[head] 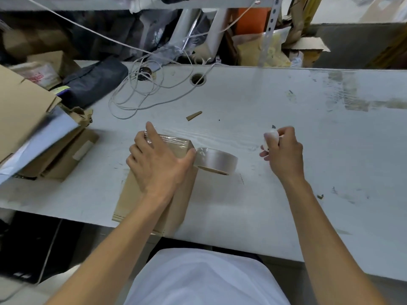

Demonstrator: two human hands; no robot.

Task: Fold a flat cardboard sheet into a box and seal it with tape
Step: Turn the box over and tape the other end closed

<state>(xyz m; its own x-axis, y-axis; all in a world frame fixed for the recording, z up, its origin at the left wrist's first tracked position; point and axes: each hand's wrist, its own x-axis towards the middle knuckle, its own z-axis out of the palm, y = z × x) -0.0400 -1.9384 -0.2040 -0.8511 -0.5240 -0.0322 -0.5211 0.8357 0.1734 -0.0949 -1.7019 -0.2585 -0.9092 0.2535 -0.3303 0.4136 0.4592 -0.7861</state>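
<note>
Under your left hand (pixel 158 164) sits the cardboard box (pixel 141 194), folded up and lying lengthwise on the white table (pixel 286 102), its near end jutting a little past the table's front edge. Your fingers (pixel 152 133) are spread and mostly straight across the box's far end, the index reaching over the top far corner, while your thumb presses against the right-hand corner. Clear tape (pixel 176 140) shines over that far end, just beyond your fingertips. Touching your thumb tip, or very nearly so, the tape roll (pixel 217 160) lies on its side on the table, right against the box's right corner.

Well off to the right of the roll, your right hand (pixel 284 153) is lifted above the table with its fingers curled round a small white cutter (pixel 270 139); a dark tip pokes out past your fingertips. The picture is too blurred there to tell whether a blade is out.

Beyond your left fingertips a small brown cardboard scrap (pixel 193 116) lies on the table, and farther back a white cord (pixel 141 93) sprawls in loose loops near a round hole (pixel 197 79) in the tabletop. Out past your left little finger, a stack of flat cardboard (pixel 24 111) leans over the table's left end.
</note>
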